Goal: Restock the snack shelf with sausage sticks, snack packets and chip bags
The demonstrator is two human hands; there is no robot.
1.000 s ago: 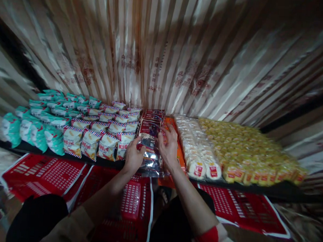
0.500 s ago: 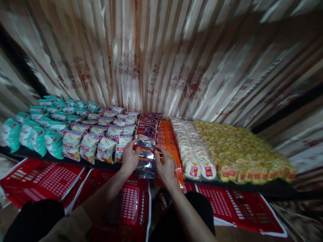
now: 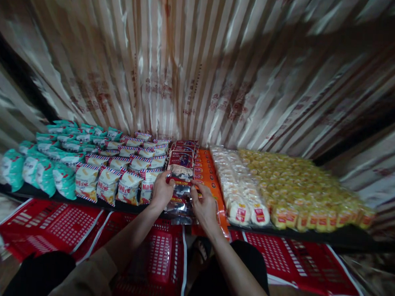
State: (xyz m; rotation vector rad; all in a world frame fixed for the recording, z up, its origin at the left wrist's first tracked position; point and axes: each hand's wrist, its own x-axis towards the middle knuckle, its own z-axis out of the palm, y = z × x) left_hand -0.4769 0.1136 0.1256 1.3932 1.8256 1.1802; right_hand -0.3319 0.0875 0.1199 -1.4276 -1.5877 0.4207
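Note:
In the middle of the shelf, a column of dark red and black snack packets [image 3: 181, 159] overlaps from back to front. My left hand [image 3: 162, 191] pinches the left edge of a front packet [image 3: 181, 182], thumb on top. On its right edge, my right hand [image 3: 204, 206] grips with thumb and fingers. Shiny dark packet ends lie below the hands at the shelf's front. Orange packets [image 3: 212, 177] lie flat beside my right hand. White snack bags with striped tops [image 3: 129, 186] stand just left of my left hand.
Teal bags [image 3: 63, 180] fill the shelf's left end. White round cakes in clear wrap [image 3: 240, 207] and rows of yellow wrapped cakes [image 3: 291, 184] stand to the right. Red baskets [image 3: 158, 256] sit below the black shelf edge [image 3: 121, 208]. A striped curtain [image 3: 188, 63] hangs behind.
The view has shifted slightly, so the shelf's front appears a little lower. Both hands keep their hold at the packet's edges, with little movement.

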